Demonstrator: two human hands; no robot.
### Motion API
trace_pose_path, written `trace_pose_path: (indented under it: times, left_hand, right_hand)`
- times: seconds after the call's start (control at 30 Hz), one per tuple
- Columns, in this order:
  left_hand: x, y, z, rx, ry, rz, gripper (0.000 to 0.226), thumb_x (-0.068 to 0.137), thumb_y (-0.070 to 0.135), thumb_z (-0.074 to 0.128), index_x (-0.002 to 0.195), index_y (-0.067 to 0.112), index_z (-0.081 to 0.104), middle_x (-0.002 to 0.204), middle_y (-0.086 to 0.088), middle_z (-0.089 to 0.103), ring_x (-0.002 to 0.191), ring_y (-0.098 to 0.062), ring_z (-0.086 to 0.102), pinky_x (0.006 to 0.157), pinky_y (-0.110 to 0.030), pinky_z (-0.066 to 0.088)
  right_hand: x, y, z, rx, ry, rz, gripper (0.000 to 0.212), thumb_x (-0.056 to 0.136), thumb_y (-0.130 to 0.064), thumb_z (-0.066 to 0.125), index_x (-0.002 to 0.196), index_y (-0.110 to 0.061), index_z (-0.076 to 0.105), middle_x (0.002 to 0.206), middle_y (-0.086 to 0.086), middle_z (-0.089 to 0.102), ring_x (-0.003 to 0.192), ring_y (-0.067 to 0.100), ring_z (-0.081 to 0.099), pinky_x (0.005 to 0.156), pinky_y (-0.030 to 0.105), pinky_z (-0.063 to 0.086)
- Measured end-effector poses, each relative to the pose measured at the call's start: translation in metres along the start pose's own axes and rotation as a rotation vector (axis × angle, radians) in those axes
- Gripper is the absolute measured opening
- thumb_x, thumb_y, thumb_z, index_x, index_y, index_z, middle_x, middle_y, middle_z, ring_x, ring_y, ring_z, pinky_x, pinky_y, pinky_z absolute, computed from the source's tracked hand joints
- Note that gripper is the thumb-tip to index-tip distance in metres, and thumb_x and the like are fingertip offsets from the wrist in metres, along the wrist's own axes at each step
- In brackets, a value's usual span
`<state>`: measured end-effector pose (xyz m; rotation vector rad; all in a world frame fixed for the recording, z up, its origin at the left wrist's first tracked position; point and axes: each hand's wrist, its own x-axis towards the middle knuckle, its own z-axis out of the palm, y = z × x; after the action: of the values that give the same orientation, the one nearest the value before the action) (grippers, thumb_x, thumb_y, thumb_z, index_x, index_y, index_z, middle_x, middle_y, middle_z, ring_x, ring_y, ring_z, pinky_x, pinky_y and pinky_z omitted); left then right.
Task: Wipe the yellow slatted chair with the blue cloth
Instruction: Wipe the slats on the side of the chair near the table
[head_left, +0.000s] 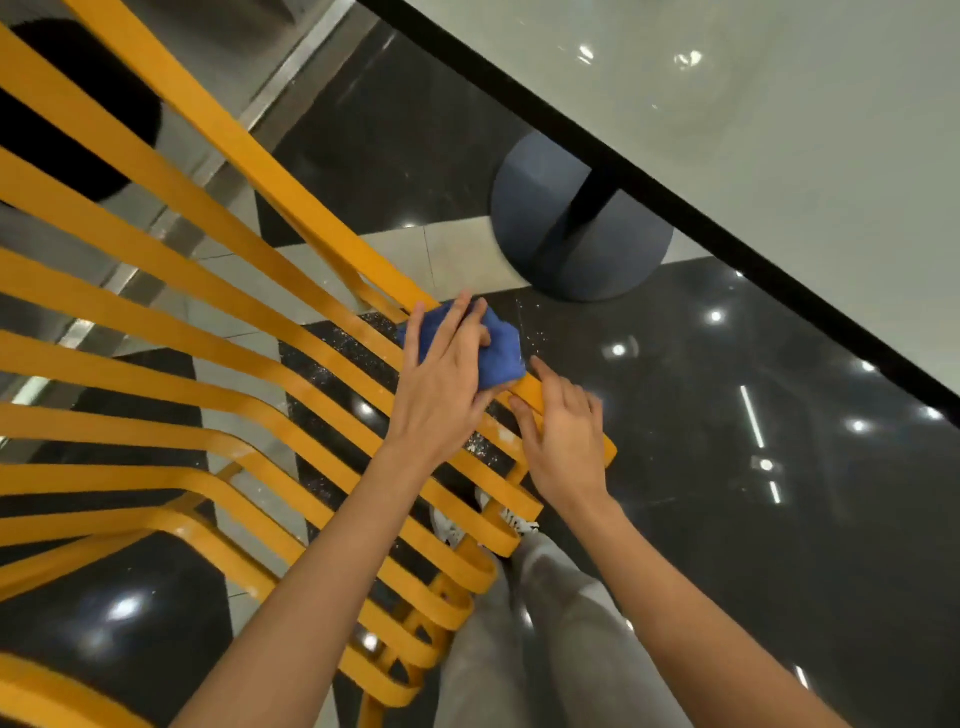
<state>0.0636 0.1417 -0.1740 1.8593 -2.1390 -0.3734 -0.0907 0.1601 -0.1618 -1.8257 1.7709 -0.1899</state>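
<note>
The yellow slatted chair (171, 332) fills the left and centre of the head view, its slats running from the upper left down to curved ends near my legs. A bunched blue cloth (501, 353) sits on the outermost slat near its right end. My left hand (441, 384) presses on the cloth, fingers spread over it and thumb under its lower edge. My right hand (561, 431) rests just below the cloth, with its fingers on the same slat's edge and the thumb pointing at the cloth.
A pale table top with a black edge (675, 192) crosses the upper right, above its round dark base (582, 223) on the floor. The floor is glossy dark tile with light reflections. My grey-trousered legs and white shoes (519, 525) stand below the chair's slat ends.
</note>
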Motion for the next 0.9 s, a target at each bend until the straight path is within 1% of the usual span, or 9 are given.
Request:
trace_pose_path:
  times: [0.1, 0.2, 0.3, 0.43, 0.53, 0.63, 0.77, 0.83, 0.9]
  left_hand:
    - [-0.004, 0.013, 0.014, -0.136, -0.064, 0.001, 0.057, 0.087, 0.024, 0.068, 0.137, 0.012, 0.043, 0.149, -0.003, 0.045, 0.148, -0.019, 0.023, 0.123, -0.04, -0.006]
    - [-0.013, 0.018, 0.017, -0.068, -0.129, 0.182, 0.066, 0.086, 0.014, 0.064, 0.146, 0.014, 0.037, 0.151, -0.002, 0.043, 0.147, -0.02, 0.027, 0.122, -0.04, -0.005]
    - [0.003, -0.019, 0.003, -0.015, -0.099, 0.238, 0.065, 0.086, 0.018, 0.064, 0.146, 0.016, 0.038, 0.147, -0.003, 0.048, 0.143, -0.02, 0.032, 0.121, -0.034, -0.011]
    - [0.032, -0.078, -0.024, 0.013, 0.047, 0.02, 0.048, 0.092, 0.024, 0.052, 0.137, 0.011, 0.051, 0.14, -0.008, 0.054, 0.142, -0.022, 0.036, 0.122, -0.035, -0.01]
    - [0.031, -0.064, -0.019, -0.03, 0.038, -0.081, 0.045, 0.092, 0.022, 0.057, 0.135, 0.009, 0.052, 0.14, -0.008, 0.053, 0.143, -0.023, 0.031, 0.123, -0.043, -0.004]
    - [0.017, -0.038, -0.007, -0.048, -0.029, 0.012, 0.051, 0.088, 0.024, 0.047, 0.136, 0.009, 0.051, 0.139, -0.007, 0.055, 0.142, -0.025, 0.033, 0.122, -0.043, -0.005]
    - [0.022, -0.056, -0.02, 0.074, -0.118, 0.154, 0.053, 0.086, 0.028, 0.038, 0.135, 0.013, 0.052, 0.137, -0.006, 0.057, 0.14, -0.025, 0.038, 0.121, -0.042, -0.003]
    - [0.03, -0.078, -0.034, 0.172, -0.118, 0.195, 0.053, 0.086, 0.029, 0.04, 0.135, 0.013, 0.051, 0.138, -0.007, 0.055, 0.141, -0.026, 0.038, 0.121, -0.045, 0.001]
    - [0.045, -0.109, -0.053, 0.251, -0.051, 0.141, 0.05, 0.088, 0.026, 0.051, 0.136, 0.013, 0.051, 0.142, -0.009, 0.053, 0.143, -0.027, 0.035, 0.121, -0.046, -0.001]
  right_hand:
    - [0.0, 0.007, 0.004, 0.025, 0.021, 0.008, 0.033, 0.098, -0.03, 0.054, 0.124, -0.009, 0.056, 0.113, 0.007, 0.064, 0.106, 0.025, 0.057, 0.098, 0.034, 0.035]
    - [-0.001, 0.009, 0.007, -0.028, 0.045, 0.017, 0.021, 0.094, -0.019, 0.06, 0.109, -0.005, 0.059, 0.1, 0.01, 0.063, 0.095, 0.03, 0.058, 0.093, 0.037, 0.038]
    - [-0.001, 0.011, 0.006, -0.032, 0.04, 0.013, 0.028, 0.097, -0.029, 0.057, 0.113, -0.007, 0.059, 0.105, 0.009, 0.064, 0.099, 0.027, 0.057, 0.096, 0.038, 0.036]
    - [-0.001, 0.008, 0.001, -0.03, -0.02, 0.037, 0.037, 0.099, -0.038, 0.047, 0.123, -0.011, 0.056, 0.112, 0.006, 0.063, 0.106, 0.023, 0.055, 0.103, 0.036, 0.032]
    - [0.001, -0.007, -0.001, -0.065, -0.027, 0.084, 0.04, 0.1, -0.033, 0.048, 0.134, -0.013, 0.05, 0.123, 0.007, 0.06, 0.115, 0.025, 0.053, 0.106, 0.039, 0.033]
    - [0.015, -0.039, 0.004, -0.073, 0.006, -0.088, 0.045, 0.099, -0.026, 0.051, 0.142, -0.012, 0.045, 0.136, 0.008, 0.055, 0.125, 0.028, 0.051, 0.11, 0.045, 0.036]
    - [0.028, -0.054, 0.017, 0.171, 0.1, -0.169, 0.037, 0.091, 0.0, 0.059, 0.129, -0.002, 0.059, 0.126, 0.014, 0.065, 0.117, 0.029, 0.061, 0.109, 0.035, 0.036]
    - [0.024, -0.045, 0.018, 0.182, 0.121, -0.163, 0.044, 0.091, 0.002, 0.06, 0.134, -0.004, 0.057, 0.129, 0.014, 0.063, 0.122, 0.027, 0.058, 0.113, 0.035, 0.033]
    - [0.02, -0.037, 0.017, 0.176, 0.094, -0.184, 0.047, 0.092, 0.002, 0.06, 0.138, -0.007, 0.052, 0.132, 0.014, 0.061, 0.124, 0.029, 0.055, 0.112, 0.044, 0.039]
